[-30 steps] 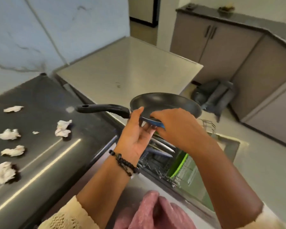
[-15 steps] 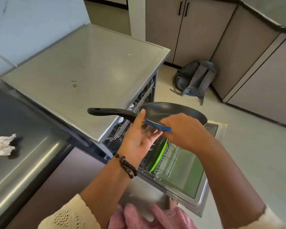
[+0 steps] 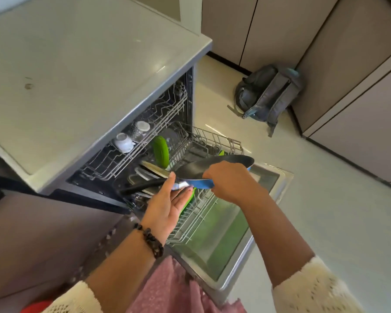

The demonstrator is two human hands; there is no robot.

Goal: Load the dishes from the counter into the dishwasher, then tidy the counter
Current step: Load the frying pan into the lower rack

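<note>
A black frying pan (image 3: 199,169) with a blue underside and a black handle hangs over the open dishwasher's lower rack (image 3: 215,141). My right hand (image 3: 228,179) grips the pan's near rim. My left hand (image 3: 167,204) supports the pan from below where the handle joins it, fingers spread. The lower rack holds a green plate (image 3: 160,151), a second green plate (image 3: 189,201) partly hidden behind my left hand, and pale plates (image 3: 150,169). The upper rack (image 3: 133,150) carries a white cup (image 3: 123,142) and a glass (image 3: 140,129).
The dishwasher door (image 3: 226,236) lies open flat in front of me. The dishwasher's pale top (image 3: 77,71) fills the upper left. A grey backpack (image 3: 269,93) sits on the floor against beige cabinets (image 3: 359,98). Brown cabinet fronts (image 3: 38,233) are at the lower left.
My view has swung right from the dark counter with crumpled tissues to the open dishwasher. Both hands have carried the pan down, close over the lower rack.
</note>
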